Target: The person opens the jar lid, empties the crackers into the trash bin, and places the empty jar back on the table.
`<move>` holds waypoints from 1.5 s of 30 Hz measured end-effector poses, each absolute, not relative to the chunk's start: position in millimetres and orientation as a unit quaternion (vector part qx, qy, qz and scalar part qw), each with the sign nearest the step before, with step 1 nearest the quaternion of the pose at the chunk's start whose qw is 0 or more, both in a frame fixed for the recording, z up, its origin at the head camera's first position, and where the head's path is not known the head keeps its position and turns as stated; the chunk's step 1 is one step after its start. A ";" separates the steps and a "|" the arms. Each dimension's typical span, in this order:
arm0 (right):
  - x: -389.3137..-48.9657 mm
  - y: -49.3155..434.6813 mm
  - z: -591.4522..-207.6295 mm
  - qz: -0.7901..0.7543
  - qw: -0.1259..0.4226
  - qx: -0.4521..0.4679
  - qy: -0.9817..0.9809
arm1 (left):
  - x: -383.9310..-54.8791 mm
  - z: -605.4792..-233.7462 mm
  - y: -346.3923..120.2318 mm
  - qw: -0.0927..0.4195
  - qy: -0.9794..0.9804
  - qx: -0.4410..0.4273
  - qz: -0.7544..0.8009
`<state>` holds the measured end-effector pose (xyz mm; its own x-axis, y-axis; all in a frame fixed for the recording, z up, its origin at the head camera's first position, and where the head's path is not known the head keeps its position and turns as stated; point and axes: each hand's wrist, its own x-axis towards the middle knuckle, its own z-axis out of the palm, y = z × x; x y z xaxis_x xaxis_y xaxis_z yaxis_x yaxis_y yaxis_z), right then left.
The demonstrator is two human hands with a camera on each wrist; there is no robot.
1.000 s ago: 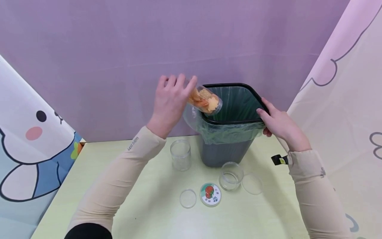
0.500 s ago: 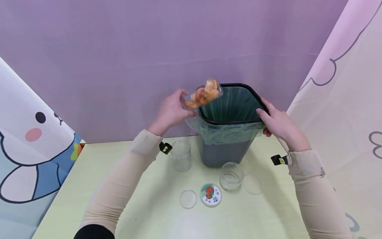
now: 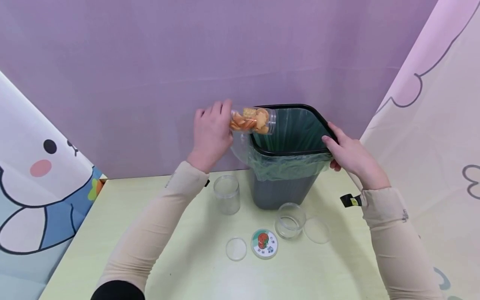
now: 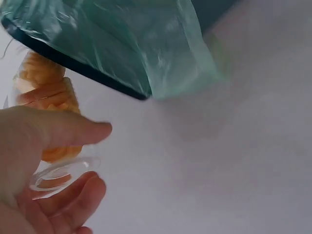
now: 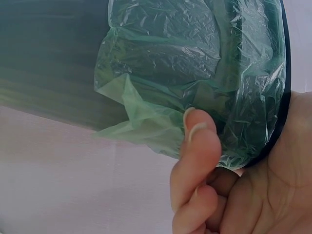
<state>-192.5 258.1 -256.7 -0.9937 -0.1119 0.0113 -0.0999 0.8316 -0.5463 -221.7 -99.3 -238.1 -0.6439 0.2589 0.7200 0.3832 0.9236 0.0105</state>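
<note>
My left hand (image 3: 213,135) grips the base end of a clear plastic jar (image 3: 273,121) that lies on its side over the near-left rim of the trash can. Orange and pale yellow snack pieces (image 3: 249,119) fill much of the jar, whose mouth points right. In the left wrist view, thumb and fingers curl round the jar's bottom (image 4: 63,173). My right hand (image 3: 354,160) holds the black rim of the grey trash can (image 3: 281,193) at its right corner. A green plastic liner (image 5: 165,63) folds down over that rim, and the curled fingertips press near it.
A clear empty jar (image 3: 227,196) stands left of the can. Another short clear jar (image 3: 290,221) is in front of it. A clear disc (image 3: 236,249), a lid with a tomato picture (image 3: 264,243) and a thin clear ring (image 3: 316,230) lie on the table (image 3: 180,266).
My left hand has turned the snack jar from mouth-down to mouth-up, and now to roughly level over the rim. The right hand stays on the can.
</note>
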 end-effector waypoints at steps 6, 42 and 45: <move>-191.2 257.7 -256.9 -0.287 0.012 -0.055 0.956 | -223.0 -235.8 -95.1 0.493 -0.848 -0.197 -0.005; -187.7 255.7 -257.4 -0.296 0.007 -0.054 0.954 | -211.0 -227.2 -86.9 0.410 -0.900 -0.151 -0.001; -187.5 255.7 -257.9 -0.299 0.009 -0.053 0.953 | -210.9 -223.3 -85.5 0.422 -0.892 -0.159 -0.009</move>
<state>-187.5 255.7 -257.9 -0.9943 -0.1054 0.0144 -0.0947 0.8154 -0.5711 -210.9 -85.5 -223.3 -0.5932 0.2754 0.7565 0.2905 0.9496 -0.1179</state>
